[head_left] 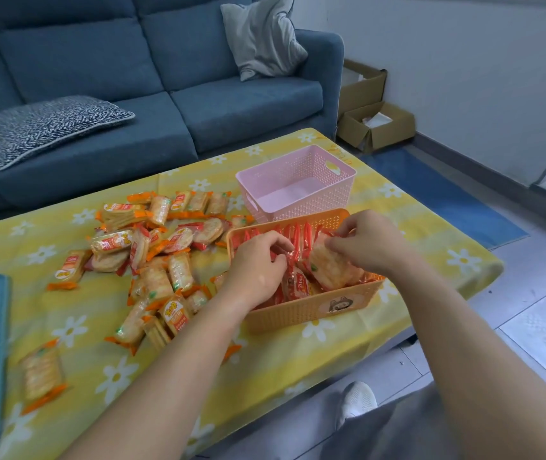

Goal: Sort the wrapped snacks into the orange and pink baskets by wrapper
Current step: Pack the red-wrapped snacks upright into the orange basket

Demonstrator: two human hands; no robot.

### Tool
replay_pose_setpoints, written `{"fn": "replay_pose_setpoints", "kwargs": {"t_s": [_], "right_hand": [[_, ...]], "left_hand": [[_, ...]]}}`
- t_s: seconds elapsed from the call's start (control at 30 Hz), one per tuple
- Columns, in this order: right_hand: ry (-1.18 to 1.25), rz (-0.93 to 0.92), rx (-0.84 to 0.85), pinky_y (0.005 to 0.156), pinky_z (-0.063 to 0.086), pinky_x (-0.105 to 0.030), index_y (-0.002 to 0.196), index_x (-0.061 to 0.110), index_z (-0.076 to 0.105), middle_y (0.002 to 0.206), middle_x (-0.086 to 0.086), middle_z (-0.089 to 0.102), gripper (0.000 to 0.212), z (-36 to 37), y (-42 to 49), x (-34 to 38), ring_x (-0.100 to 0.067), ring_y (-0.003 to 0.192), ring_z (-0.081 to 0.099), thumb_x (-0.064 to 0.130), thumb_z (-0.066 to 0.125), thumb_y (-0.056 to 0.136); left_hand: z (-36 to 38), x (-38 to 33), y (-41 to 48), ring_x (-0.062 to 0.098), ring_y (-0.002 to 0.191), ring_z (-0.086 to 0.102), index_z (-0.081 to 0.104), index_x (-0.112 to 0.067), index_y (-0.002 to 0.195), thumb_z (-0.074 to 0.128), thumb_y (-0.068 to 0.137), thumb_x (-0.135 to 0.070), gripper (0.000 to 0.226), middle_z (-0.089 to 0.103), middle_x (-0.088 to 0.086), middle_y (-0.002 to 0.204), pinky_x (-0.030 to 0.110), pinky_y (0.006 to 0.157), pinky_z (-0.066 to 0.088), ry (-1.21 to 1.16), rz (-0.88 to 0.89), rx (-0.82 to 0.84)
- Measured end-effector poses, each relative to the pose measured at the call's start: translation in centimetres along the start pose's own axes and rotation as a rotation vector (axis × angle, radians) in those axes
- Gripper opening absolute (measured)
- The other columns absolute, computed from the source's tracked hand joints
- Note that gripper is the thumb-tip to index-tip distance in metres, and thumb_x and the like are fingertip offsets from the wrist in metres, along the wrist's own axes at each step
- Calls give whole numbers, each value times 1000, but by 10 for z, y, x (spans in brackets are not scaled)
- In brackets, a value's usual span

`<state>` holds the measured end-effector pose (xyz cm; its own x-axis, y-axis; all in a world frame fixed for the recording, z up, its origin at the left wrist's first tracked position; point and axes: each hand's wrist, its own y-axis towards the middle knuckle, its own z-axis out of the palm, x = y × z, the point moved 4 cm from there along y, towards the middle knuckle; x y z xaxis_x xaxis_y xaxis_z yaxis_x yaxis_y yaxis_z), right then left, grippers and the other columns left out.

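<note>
Snacks [298,260] in orange basket [314,310] partly hidden by both hands.

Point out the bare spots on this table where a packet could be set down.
Free: the tablecloth right of the orange basket and pink basket, out to the table edge; also the near strip between the forearms. The pink basket is empty. Crowded: the snack pile left of the orange basket, where both hands work.

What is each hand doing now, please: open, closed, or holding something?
Left hand: closed on the red packs in the orange basket.
Right hand: closed on a snack pack over the same basket.
</note>
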<state>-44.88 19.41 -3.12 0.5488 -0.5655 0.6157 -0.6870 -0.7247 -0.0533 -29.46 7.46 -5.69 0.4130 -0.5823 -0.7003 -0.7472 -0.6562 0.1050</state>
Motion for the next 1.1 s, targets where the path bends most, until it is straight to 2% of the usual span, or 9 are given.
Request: {"fn": "replay_pose_setpoints", "kwargs": {"t_s": [0.13,0.3,0.37,0.43,0.6,0.8,0.9,0.97,1.1], "right_hand": [[-88,75,-37,52,45,-35,60,10,53,59,-3,58,37,18,-1,3,-25,59,60,37,69,81],[-149,75,-96,48,33,-28,57,16,45,60,-3,54,34,26,-8,14,-29,61,55,32,65,79],[-125,23,-97,54,41,-32,63,16,50,67,-6,60,29,33,-11,19,-33,70,59,33,63,82],[-133,-21,-36,67,49,-35,73,13,59,74,-9,65,24,40,-11,22,-33,80,62,32,59,88],[-54,-45,326,62,51,-34,81,12,76,70,-4,70,27,30,-8,15,-28,74,67,6,50,89],[-77,-69,-238,72,54,-34,115,24,69,101,4,67,31,-19,2,-8,-17,91,63,14,58,88],[-351,14,-58,89,52,-42,136,29,57,128,-5,54,50,-8,8,-26,-29,116,52,33,66,87],[-461,35,30,92,49,-44,137,31,56,129,-7,51,52,3,7,-32,-31,119,47,39,67,87],[-418,-31,-74,86,49,-40,127,35,65,120,-3,57,36,-6,7,-24,-29,116,50,34,62,91]], "left_hand": [[6,-5,-3,2,81,61,68,-26,102,61,94,-11,18,67,-16,92,18,74,48,-57,-28,-1],[14,-10,-3,7,78,63,63,-27,105,61,94,-13,17,67,-10,97,14,68,44,-131,-30,-38],[17,-13,-2,11,82,64,64,-28,107,60,95,-15,18,65,-8,101,19,72,46,-152,-5,-41],[21,-15,-1,12,92,61,66,-29,106,55,95,-14,22,64,-6,103,28,82,47,-115,25,-42],[26,-17,-5,18,105,48,67,-28,109,51,98,-31,20,61,-10,113,36,95,42,221,74,-1],[30,-22,-7,16,109,36,68,-40,106,63,89,-55,23,51,-16,119,37,101,37,486,100,89],[31,-22,-4,20,115,38,71,-41,109,66,87,-55,26,51,-13,122,38,103,37,507,83,136],[31,-23,-1,21,114,40,73,-40,108,64,89,-54,26,52,-11,120,39,102,39,488,69,156],[22,-22,4,18,107,43,74,-33,101,60,93,-46,20,55,-11,108,34,94,40,303,54,40]]}}
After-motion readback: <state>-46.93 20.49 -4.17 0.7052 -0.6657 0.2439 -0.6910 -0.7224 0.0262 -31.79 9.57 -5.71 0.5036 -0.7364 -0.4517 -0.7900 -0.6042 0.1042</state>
